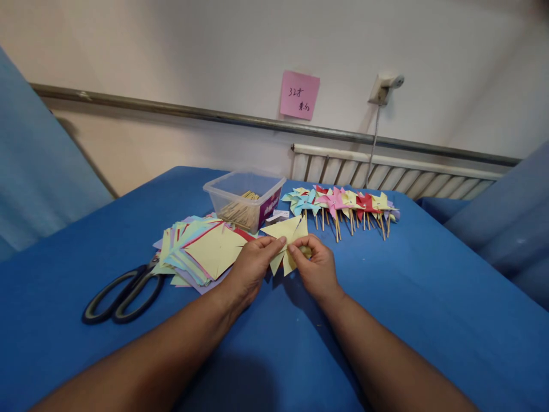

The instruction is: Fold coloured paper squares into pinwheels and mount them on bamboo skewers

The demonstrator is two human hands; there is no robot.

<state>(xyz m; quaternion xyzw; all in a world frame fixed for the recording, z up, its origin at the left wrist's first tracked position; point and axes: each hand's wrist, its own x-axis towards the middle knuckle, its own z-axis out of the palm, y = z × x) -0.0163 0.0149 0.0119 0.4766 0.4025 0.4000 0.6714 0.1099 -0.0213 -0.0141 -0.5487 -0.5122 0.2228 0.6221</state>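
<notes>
A yellow paper piece (286,233), cut and partly folded into pinwheel points, is held just above the blue table (429,297) at centre. My left hand (251,266) pinches its left side, thumb and fingers closed on the paper. On the right side, my right hand (315,266) pinches the same piece, fingertips curled onto it. Both hands meet at the paper's middle.
A fanned stack of coloured paper squares (201,252) lies left of my hands. Black scissors (124,292) lie further left. A clear plastic tub of wooden sticks (244,200) stands behind. Several finished pinwheels (343,203) lie in a row at the back right.
</notes>
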